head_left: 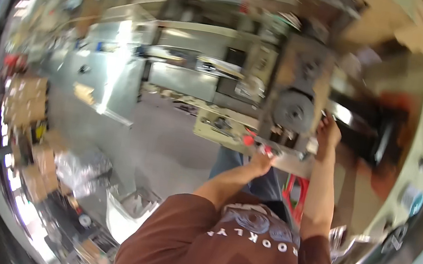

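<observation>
In front of me stands a machine with a round dark metal disc [293, 111] on its greasy upright plate. My left hand [261, 163] reaches to the machine's front edge, its fingers closed at a small red knob [268, 150], partly hidden by them. Left of it sits another red knob [248, 138]. My right hand [329, 134] is raised at the right side of the machine, beside the disc and apart from it. Its fingers are bent together; whatever is between them is too blurred to make out.
A long metal bed with rails [183, 80] runs left from the machine. To the right is a pale cabinet panel [411, 147] with knobs. Cardboard boxes [25, 100], clear plastic wrap [83, 170] and a white container [123, 215] are at left. A red stool [298, 193] stands close to me.
</observation>
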A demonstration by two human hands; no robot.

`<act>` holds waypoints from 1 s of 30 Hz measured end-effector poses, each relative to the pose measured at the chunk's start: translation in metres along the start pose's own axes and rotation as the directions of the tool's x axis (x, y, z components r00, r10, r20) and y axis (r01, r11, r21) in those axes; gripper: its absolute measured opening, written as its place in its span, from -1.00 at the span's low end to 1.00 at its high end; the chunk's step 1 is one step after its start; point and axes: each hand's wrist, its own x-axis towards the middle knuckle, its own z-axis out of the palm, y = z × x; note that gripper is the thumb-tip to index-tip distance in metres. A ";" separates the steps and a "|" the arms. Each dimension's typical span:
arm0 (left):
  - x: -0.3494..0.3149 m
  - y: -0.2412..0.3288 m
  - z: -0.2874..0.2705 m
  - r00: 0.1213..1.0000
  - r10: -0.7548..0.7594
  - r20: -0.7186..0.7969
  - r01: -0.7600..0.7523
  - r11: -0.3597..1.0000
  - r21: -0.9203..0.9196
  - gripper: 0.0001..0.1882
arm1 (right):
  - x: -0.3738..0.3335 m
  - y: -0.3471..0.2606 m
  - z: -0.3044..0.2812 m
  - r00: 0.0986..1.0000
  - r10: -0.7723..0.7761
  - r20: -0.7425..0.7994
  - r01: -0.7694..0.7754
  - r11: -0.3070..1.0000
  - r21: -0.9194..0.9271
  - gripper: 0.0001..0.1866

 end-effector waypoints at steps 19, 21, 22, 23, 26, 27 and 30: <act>-0.041 -0.021 -0.020 0.989 -0.015 -0.148 -0.021 0.972 -0.233 -0.50 | 0.047 -0.047 -0.048 0.957 -0.185 -0.223 0.151 0.975 -0.162 -0.81; -0.068 -0.039 -0.015 0.994 -0.091 -0.060 0.066 0.941 -0.332 -0.60 | 0.048 -0.053 -0.053 0.912 -0.266 -0.313 0.200 0.953 -0.228 -0.86; -0.079 -0.049 -0.009 0.986 -0.164 -0.037 0.138 0.915 -0.379 -0.66 | 0.047 -0.057 -0.055 0.913 -0.266 -0.309 0.200 0.952 -0.230 -0.86; -0.090 -0.057 -0.005 0.972 -0.235 -0.013 0.208 0.882 -0.422 -0.73 | 0.044 -0.061 -0.054 0.886 -0.301 -0.354 0.217 0.941 -0.259 -0.86; -0.119 -0.074 -0.010 0.910 -0.415 0.014 0.371 0.796 -0.477 -0.75 | 0.045 -0.074 -0.069 0.848 -0.374 -0.374 0.319 0.926 -0.204 -0.84; -0.121 -0.077 -0.008 0.911 -0.413 0.013 0.368 0.797 -0.478 -0.75 | 0.044 -0.075 -0.071 0.841 -0.407 -0.356 0.393 0.912 -0.115 -0.82; -0.123 -0.084 -0.004 0.901 -0.434 0.007 0.374 0.768 -0.519 -0.67 | 0.037 -0.088 -0.073 0.775 -0.431 -0.463 0.427 0.896 -0.120 -0.83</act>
